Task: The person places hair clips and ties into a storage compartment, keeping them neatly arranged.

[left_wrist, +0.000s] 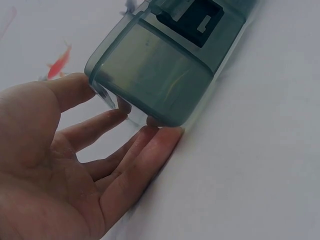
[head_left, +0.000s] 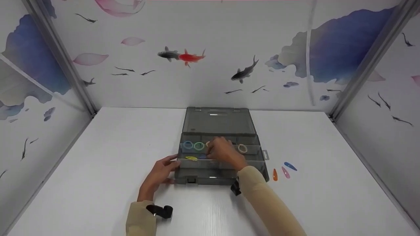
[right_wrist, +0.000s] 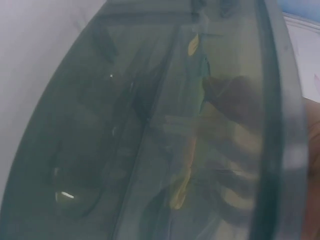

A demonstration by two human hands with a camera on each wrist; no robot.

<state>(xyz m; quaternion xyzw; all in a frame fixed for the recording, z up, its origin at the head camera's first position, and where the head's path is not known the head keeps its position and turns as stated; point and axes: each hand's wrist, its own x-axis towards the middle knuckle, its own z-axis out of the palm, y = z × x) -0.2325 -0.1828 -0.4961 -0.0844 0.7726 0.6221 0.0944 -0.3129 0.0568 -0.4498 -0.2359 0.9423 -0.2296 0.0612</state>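
A grey translucent organizer box (head_left: 197,173) lies with its lid raised at the back. My left hand (head_left: 159,172) rests its extended fingertips against the box's left side; in the left wrist view, its fingers (left_wrist: 142,160) touch the lower corner. My right hand (head_left: 224,152) reaches down into the middle row, pinching a blue hair clip (head_left: 203,157) by its right end. Through the box wall, the right wrist view shows those fingers (right_wrist: 232,100) at the clip (right_wrist: 205,85). To the left in that row is a yellow hair clip (head_left: 191,158).
Behind that row are a blue hair tie (head_left: 188,145), a green one (head_left: 199,146) and a beige one (head_left: 242,148). On the table, right of the box, lie an orange clip (head_left: 275,174), a pink clip (head_left: 285,172) and another blue clip (head_left: 290,166). Printed panels enclose the table.
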